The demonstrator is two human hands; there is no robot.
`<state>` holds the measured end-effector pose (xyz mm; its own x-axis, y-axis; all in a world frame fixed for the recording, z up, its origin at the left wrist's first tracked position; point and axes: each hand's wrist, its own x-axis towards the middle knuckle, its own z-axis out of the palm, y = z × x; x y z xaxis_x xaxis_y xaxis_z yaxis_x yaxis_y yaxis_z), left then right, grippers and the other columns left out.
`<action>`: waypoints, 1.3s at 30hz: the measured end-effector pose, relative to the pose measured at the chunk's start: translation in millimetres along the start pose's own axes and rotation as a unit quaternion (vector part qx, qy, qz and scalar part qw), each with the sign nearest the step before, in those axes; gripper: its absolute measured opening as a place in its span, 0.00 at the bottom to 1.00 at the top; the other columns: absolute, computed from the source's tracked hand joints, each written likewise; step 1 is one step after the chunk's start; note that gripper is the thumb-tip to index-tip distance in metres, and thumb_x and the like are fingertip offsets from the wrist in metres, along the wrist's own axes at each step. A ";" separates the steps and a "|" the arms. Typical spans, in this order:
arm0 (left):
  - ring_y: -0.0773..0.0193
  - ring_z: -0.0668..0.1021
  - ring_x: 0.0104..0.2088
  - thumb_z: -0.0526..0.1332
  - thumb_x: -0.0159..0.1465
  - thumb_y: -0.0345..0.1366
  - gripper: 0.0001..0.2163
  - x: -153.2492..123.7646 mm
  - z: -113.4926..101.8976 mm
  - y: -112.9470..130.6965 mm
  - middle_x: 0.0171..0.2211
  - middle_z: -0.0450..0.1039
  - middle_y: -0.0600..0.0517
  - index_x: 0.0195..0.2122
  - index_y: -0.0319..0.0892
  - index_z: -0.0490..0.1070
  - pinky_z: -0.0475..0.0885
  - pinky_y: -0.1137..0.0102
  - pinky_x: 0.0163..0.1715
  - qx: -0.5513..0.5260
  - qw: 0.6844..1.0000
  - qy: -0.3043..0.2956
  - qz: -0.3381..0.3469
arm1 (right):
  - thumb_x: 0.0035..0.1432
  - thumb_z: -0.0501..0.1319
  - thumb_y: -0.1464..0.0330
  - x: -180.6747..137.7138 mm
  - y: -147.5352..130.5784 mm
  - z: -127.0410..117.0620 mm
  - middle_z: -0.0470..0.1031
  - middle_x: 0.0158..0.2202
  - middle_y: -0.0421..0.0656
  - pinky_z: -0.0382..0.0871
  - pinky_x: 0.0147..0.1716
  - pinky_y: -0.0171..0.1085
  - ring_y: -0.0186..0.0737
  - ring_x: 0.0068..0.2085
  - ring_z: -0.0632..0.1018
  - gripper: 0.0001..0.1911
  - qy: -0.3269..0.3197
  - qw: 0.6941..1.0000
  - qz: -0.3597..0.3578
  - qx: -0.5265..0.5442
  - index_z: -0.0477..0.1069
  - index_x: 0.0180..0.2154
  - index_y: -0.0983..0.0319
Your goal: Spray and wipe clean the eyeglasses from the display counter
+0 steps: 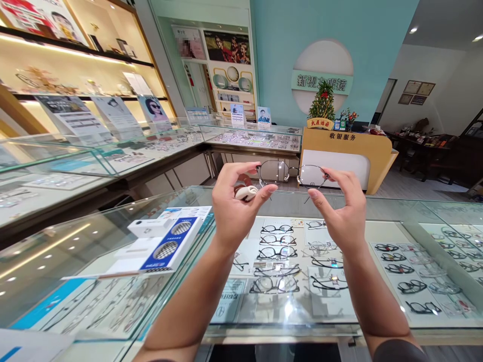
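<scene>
I hold a pair of thin-rimmed glasses (292, 174) up in front of me, above a glass display counter (113, 281). My left hand (236, 206) pinches the left end of the frame between thumb and forefinger, with a small white object (246, 192) tucked under its fingers. My right hand (339, 208) grips the right end of the frame. The lenses look clear and face away from me.
Under the counter glass lie rows of eyeglass frames (277, 251). A blue-and-white box (171, 245) and a small white box (149, 227) rest on the counter at left. More glass cases (256, 138) run along the left and back. A yellow cashier desk (354, 151) stands behind.
</scene>
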<state>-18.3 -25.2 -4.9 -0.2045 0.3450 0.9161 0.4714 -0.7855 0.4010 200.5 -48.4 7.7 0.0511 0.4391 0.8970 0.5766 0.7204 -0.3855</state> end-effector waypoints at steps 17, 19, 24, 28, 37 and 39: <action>0.66 0.77 0.37 0.78 0.61 0.46 0.21 -0.2 -2.5 3.2 0.44 0.76 0.50 0.53 0.47 0.79 0.75 0.72 0.33 0.027 0.997 0.010 0.065 | 0.67 0.68 0.58 -0.2 3.6 -0.3 0.83 0.50 0.45 0.76 0.53 0.51 0.48 0.50 0.80 0.19 -0.034 0.999 0.018 -0.015 0.78 0.58 0.51; 0.67 0.76 0.36 0.78 0.61 0.46 0.21 -0.2 -2.4 3.3 0.44 0.76 0.50 0.53 0.46 0.79 0.75 0.72 0.33 0.028 0.998 0.011 0.063 | 0.67 0.68 0.58 -0.1 3.3 -0.4 0.82 0.50 0.45 0.76 0.53 0.52 0.48 0.50 0.80 0.19 -0.035 0.999 0.019 -0.016 0.78 0.58 0.51; 0.67 0.76 0.35 0.77 0.62 0.48 0.21 -0.1 -2.6 4.1 0.43 0.76 0.50 0.53 0.46 0.79 0.75 0.72 0.33 0.037 0.997 0.012 0.063 | 0.67 0.68 0.58 0.2 2.5 -1.0 0.83 0.50 0.45 0.76 0.54 0.51 0.48 0.50 0.80 0.19 -0.038 0.999 0.021 -0.019 0.78 0.58 0.52; 0.67 0.75 0.34 0.76 0.63 0.49 0.22 -0.6 -2.8 5.2 0.43 0.75 0.50 0.53 0.46 0.78 0.75 0.71 0.33 0.051 0.995 0.016 0.085 | 0.69 0.66 0.57 -0.5 4.7 -0.3 0.83 0.52 0.46 0.76 0.54 0.52 0.49 0.52 0.81 0.20 -0.050 0.998 0.020 -0.021 0.77 0.60 0.52; 0.65 0.76 0.33 0.74 0.64 0.53 0.23 -0.8 -0.2 -1.7 0.46 0.76 0.48 0.55 0.47 0.78 0.78 0.68 0.33 0.066 0.995 0.023 0.073 | 0.69 0.67 0.58 0.3 10.2 7.3 0.81 0.53 0.47 0.77 0.55 0.55 0.52 0.53 0.80 0.22 -0.007 0.999 -0.036 -0.027 0.75 0.62 0.51; 0.65 0.77 0.34 0.73 0.65 0.54 0.24 -0.7 2.0 -4.7 0.47 0.76 0.48 0.56 0.47 0.78 0.78 0.68 0.33 0.056 0.997 0.010 0.052 | 0.68 0.67 0.60 0.5 9.5 8.8 0.81 0.53 0.48 0.76 0.56 0.56 0.53 0.53 0.80 0.22 0.025 0.996 -0.072 -0.049 0.75 0.62 0.50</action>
<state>-18.7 -20.7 -7.4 -0.1663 0.2535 0.9529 0.5840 -0.7534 0.3023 198.8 -36.6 2.6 0.0006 0.3067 0.9518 0.6582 0.7164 -0.2313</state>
